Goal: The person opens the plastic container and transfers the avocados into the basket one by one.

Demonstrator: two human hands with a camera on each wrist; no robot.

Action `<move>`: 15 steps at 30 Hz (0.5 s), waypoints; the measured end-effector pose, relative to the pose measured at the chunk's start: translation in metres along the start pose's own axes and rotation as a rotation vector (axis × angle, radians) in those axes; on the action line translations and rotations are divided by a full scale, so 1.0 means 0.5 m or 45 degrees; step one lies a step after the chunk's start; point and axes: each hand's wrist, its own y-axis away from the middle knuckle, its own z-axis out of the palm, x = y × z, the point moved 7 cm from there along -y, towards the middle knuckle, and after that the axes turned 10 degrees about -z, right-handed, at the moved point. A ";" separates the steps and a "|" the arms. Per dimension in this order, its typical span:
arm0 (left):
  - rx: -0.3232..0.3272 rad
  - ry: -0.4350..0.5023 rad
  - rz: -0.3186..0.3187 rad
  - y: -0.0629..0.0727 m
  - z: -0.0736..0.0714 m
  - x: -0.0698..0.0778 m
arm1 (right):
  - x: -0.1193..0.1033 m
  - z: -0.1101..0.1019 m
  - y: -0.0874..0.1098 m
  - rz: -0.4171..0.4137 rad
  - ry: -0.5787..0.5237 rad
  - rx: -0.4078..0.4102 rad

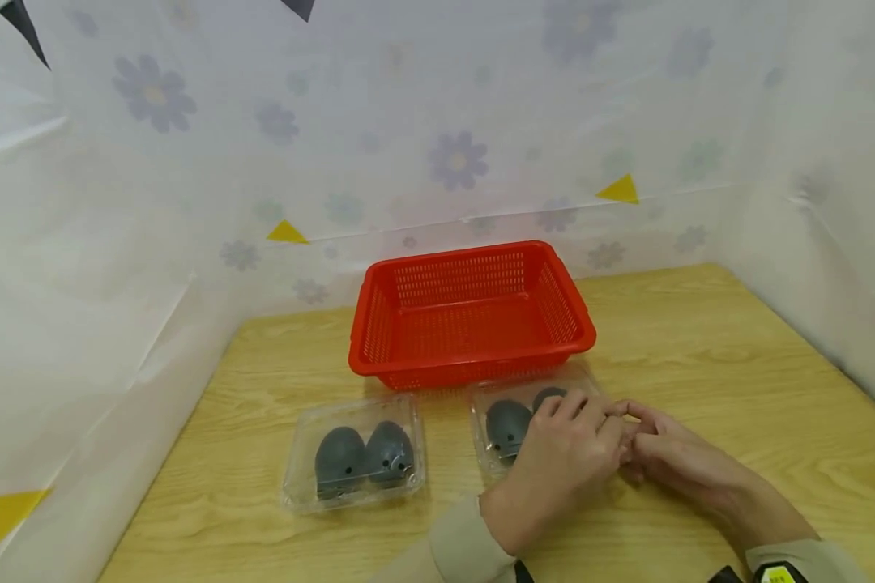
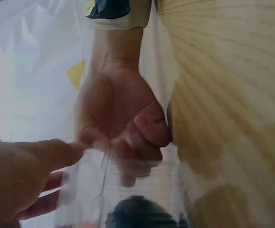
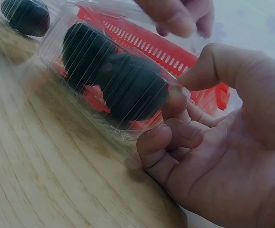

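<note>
A clear plastic clamshell box on the table holds two dark, egg-shaped objects; small dark spots show on the nearer one. My left hand reaches over the box's right part, fingers bent, and holds its upper edge; its fingertips are partly hidden. With thumb and fingers, my right hand pinches the box's right corner. In the right wrist view the thumb and index finger of the right hand meet at that corner. Both hands come close together there.
A second clear box with two similar dark objects sits to the left. Behind both boxes stands a red perforated basket. The wooden table is enclosed by white flowered sheeting with yellow triangles.
</note>
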 end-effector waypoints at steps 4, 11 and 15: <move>-0.109 0.008 0.014 0.012 0.005 -0.017 | 0.000 -0.004 0.000 -0.002 0.002 -0.006; -0.430 0.040 -0.153 0.027 0.005 -0.058 | -0.003 -0.007 0.000 -0.001 -0.044 -0.015; -0.723 0.042 -0.244 0.039 0.018 -0.059 | -0.003 -0.006 0.003 0.001 -0.042 -0.022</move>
